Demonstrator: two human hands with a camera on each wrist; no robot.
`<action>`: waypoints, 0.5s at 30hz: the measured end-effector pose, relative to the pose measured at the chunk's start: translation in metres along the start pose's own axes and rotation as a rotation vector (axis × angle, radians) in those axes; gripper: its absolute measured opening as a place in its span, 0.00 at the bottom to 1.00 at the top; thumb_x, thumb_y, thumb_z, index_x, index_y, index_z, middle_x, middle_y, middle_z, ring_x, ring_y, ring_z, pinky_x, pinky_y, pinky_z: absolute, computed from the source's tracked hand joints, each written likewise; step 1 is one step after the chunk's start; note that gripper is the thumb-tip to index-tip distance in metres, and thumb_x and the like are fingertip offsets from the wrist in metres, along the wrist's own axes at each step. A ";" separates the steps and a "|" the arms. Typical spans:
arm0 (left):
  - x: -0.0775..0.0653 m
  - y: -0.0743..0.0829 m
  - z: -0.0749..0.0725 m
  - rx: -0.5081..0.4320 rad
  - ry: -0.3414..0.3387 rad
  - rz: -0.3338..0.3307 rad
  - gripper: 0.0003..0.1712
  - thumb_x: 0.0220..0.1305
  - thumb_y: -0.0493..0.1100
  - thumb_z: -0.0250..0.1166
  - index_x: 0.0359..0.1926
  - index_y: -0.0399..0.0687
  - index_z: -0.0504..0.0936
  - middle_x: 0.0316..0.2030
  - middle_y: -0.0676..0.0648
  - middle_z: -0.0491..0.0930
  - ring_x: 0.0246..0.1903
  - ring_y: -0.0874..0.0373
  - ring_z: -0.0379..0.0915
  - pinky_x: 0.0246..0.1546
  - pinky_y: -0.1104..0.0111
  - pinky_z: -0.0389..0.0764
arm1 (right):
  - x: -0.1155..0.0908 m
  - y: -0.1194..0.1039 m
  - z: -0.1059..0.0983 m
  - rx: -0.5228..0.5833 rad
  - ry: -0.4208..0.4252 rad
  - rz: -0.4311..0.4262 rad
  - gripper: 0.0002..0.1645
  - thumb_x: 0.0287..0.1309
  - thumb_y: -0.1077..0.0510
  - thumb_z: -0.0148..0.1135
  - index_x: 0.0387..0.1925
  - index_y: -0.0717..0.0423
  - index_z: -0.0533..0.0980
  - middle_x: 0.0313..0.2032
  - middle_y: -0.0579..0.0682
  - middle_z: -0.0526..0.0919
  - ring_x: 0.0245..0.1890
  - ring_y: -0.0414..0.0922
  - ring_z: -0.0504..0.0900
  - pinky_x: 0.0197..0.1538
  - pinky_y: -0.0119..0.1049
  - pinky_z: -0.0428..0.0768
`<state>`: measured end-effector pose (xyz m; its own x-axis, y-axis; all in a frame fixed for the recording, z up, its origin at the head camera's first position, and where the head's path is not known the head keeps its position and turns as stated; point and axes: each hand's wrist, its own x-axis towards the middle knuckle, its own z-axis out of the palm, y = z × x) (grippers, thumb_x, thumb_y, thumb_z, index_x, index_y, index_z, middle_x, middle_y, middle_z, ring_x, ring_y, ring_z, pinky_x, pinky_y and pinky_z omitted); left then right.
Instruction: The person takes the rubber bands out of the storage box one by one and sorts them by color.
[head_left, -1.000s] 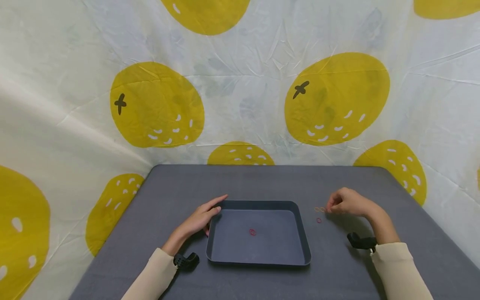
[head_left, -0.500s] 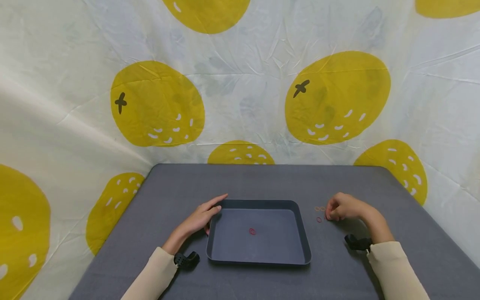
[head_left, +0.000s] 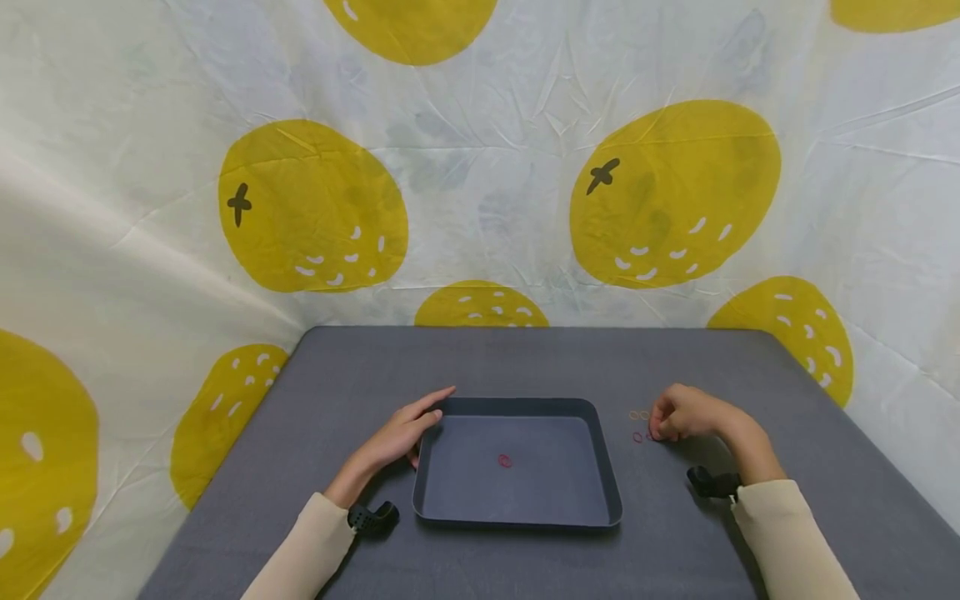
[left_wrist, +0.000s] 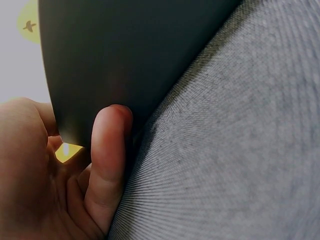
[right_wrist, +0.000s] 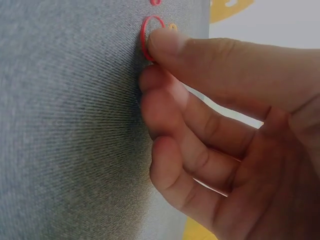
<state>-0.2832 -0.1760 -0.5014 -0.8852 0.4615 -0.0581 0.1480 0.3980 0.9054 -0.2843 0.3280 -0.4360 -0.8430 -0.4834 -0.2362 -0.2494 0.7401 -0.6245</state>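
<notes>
My left hand (head_left: 396, 437) grips the left side of a dark grey baking tray (head_left: 517, 504), thumb at the rim. In the left wrist view a finger (left_wrist: 109, 145) presses the tray's outer wall (left_wrist: 120, 55). Inside the tray lies a small red rubber band loop (head_left: 505, 461), perhaps more than one overlapping. Right of the tray, my right hand (head_left: 686, 414) pinches a red rubber band (right_wrist: 143, 37) between thumb and index finger, low at the cloth. Close by lie another red band (head_left: 634, 437) and two yellowish bands (head_left: 633, 415), partly cut off or hidden in the right wrist view.
A grey cloth (head_left: 375, 358) covers the table. Behind it and at the sides hangs a pale curtain (head_left: 487, 208) printed with large yellow fruit. Each wrist wears a black camera mount, the left one (head_left: 373, 520) close to the tray's left side.
My right hand has come slightly toward me, from beside the yellowish bands to a red band, which it now pinches. The left hand and tray stay in place.
</notes>
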 end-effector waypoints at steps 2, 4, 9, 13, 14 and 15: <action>0.000 0.000 0.000 0.003 0.000 0.001 0.29 0.83 0.52 0.50 0.80 0.67 0.62 0.78 0.40 0.61 0.09 0.54 0.70 0.16 0.57 0.83 | 0.000 0.001 0.000 -0.002 -0.001 0.002 0.04 0.51 0.70 0.66 0.28 0.61 0.84 0.25 0.48 0.83 0.24 0.42 0.75 0.27 0.32 0.74; 0.000 0.000 0.000 0.006 0.002 0.000 0.29 0.83 0.52 0.50 0.80 0.67 0.62 0.77 0.40 0.61 0.09 0.54 0.71 0.16 0.57 0.83 | 0.001 0.002 -0.001 -0.008 0.004 0.004 0.05 0.51 0.70 0.66 0.28 0.61 0.84 0.25 0.48 0.83 0.24 0.42 0.75 0.27 0.33 0.75; 0.001 0.000 -0.001 0.005 0.002 0.003 0.29 0.83 0.52 0.50 0.80 0.68 0.62 0.76 0.38 0.64 0.09 0.53 0.71 0.16 0.56 0.83 | 0.004 0.005 0.000 -0.025 0.023 0.017 0.06 0.51 0.71 0.64 0.27 0.59 0.84 0.24 0.46 0.81 0.23 0.40 0.75 0.27 0.32 0.74; 0.000 0.000 -0.001 0.007 0.002 0.008 0.29 0.83 0.52 0.50 0.79 0.69 0.62 0.75 0.37 0.65 0.09 0.53 0.71 0.16 0.56 0.83 | 0.006 0.005 0.001 -0.029 0.022 0.024 0.06 0.51 0.70 0.65 0.27 0.59 0.84 0.24 0.46 0.81 0.23 0.40 0.75 0.27 0.32 0.74; 0.000 0.000 -0.001 0.007 0.001 0.008 0.29 0.83 0.52 0.51 0.79 0.69 0.62 0.75 0.38 0.65 0.09 0.53 0.71 0.16 0.56 0.83 | 0.006 0.005 0.001 -0.030 0.020 0.020 0.06 0.52 0.70 0.65 0.27 0.59 0.84 0.24 0.46 0.81 0.23 0.40 0.75 0.27 0.32 0.75; 0.000 0.000 0.000 0.005 0.001 0.009 0.29 0.83 0.52 0.51 0.79 0.69 0.62 0.75 0.38 0.64 0.09 0.53 0.71 0.16 0.56 0.83 | 0.006 0.005 0.002 -0.031 0.019 0.019 0.06 0.52 0.70 0.65 0.27 0.59 0.84 0.24 0.46 0.81 0.24 0.40 0.75 0.27 0.32 0.75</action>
<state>-0.2834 -0.1765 -0.5016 -0.8843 0.4643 -0.0501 0.1579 0.3983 0.9036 -0.2898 0.3282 -0.4418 -0.8567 -0.4601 -0.2332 -0.2478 0.7636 -0.5962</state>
